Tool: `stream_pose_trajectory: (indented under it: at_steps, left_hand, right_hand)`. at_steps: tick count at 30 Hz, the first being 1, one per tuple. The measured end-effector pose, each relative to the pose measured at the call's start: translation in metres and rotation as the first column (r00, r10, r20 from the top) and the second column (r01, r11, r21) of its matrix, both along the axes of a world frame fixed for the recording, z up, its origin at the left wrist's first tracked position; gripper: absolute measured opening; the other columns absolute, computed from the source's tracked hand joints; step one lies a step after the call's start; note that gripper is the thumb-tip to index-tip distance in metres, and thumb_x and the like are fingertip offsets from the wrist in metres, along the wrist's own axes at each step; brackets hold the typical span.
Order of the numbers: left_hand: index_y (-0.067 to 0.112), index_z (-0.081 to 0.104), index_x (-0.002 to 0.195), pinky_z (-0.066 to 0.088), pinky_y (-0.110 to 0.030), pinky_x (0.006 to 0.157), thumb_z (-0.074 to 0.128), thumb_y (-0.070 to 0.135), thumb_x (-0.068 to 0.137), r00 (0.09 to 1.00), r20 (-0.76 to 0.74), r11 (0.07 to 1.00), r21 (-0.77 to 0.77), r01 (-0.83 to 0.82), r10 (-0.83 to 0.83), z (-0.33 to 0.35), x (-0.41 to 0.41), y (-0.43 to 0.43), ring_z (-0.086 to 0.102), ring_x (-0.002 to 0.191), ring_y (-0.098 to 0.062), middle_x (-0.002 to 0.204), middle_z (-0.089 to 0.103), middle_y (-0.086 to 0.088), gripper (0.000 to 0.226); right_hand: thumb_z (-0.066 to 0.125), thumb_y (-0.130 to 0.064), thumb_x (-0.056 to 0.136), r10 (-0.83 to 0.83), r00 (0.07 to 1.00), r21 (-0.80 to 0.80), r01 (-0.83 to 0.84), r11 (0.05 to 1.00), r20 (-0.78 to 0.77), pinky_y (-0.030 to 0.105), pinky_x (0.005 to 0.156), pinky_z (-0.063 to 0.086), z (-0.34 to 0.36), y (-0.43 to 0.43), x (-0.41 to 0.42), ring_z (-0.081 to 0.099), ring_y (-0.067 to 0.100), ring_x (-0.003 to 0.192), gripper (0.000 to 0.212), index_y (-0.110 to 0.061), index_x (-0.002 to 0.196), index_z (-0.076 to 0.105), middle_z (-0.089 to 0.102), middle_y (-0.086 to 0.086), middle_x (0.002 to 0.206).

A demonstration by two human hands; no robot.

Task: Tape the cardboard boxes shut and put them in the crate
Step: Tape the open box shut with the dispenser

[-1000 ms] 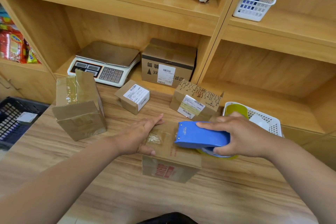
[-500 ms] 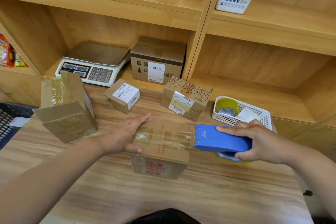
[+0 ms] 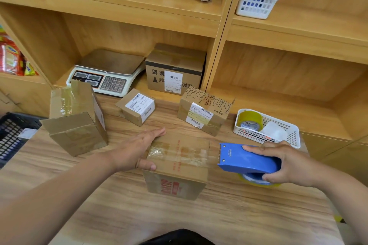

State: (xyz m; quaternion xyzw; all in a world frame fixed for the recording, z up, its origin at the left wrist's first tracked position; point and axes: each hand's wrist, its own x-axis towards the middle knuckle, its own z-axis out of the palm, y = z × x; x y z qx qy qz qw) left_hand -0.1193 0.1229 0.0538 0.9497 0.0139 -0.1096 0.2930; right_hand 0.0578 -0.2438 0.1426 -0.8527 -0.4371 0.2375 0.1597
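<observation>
Head view: left grip (image 3: 137,151) flat on box (image 3: 179,157); right grip (image 3: 288,163) clasps tape dispenser (image 3: 245,159) beside it.

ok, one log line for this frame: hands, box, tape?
left hand: flat on box, pressing | right hand: grips tape dispenser off box's right edge | tape strip: across box top | crate: box not in yet

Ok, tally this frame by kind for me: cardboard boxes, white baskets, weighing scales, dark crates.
Cardboard boxes: 5
White baskets: 2
Weighing scales: 1
Dark crates: 1
Total: 9
</observation>
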Motion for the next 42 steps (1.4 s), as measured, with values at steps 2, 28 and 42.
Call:
stream_pose_trajectory:
  at_steps: [2, 28, 42]
  left_hand:
    - [0.032, 0.0, 0.148, 0.008, -0.006, 0.108, 0.078, 0.042, 0.073, 1.0, -0.002, 1.0, -0.004, -0.004, 0.004, 0.002, 0.0, -0.001, 0.014, 0.14, 0.0, 0.154, 0.018, 0.013, 0.108]
    - [0.021, 0.015, 0.151, 0.005, -0.027, 0.116, 0.051, 0.041, 0.092, 0.975, 0.161, 0.966, 0.233, 0.113, -0.153, 0.023, 0.07, -0.153, 0.01, 0.144, -0.014, 0.157, 0.018, 0.002, 0.072]
    - [0.023, 0.006, 0.152, -0.009, -0.015, 0.113, 0.04, 0.049, 0.094, 0.945, 0.174, 0.946, 0.222, 0.236, -0.276, -0.006, 0.067, -0.117, 0.009, 0.144, -0.008, 0.149, 0.032, 0.007, 0.072]
  right_hand:
    - [0.077, -0.012, 0.071, -0.012, 0.999, 0.013, 0.013, 1.0, -0.03, 0.007, 0.073, 0.037, -0.002, -0.009, 0.004, 0.047, -0.004, 0.098, 0.088, -0.074, 0.117, 0.037, 0.054, -0.03, 0.103]
    - [0.052, -0.066, 0.063, -0.012, 0.992, 0.033, 0.008, 0.999, 0.123, 0.011, 0.075, 0.026, -0.068, -0.014, -0.018, 0.043, -0.002, 0.084, 0.074, -0.085, 0.116, 0.004, 0.046, -0.018, 0.092]
    - [0.062, -0.058, 0.066, -0.108, 0.993, 0.17, 0.099, 0.98, 0.044, 0.014, 0.085, 0.036, -0.068, -0.034, -0.025, 0.047, 0.008, 0.096, 0.074, -0.075, 0.126, 0.023, 0.044, -0.027, 0.097]
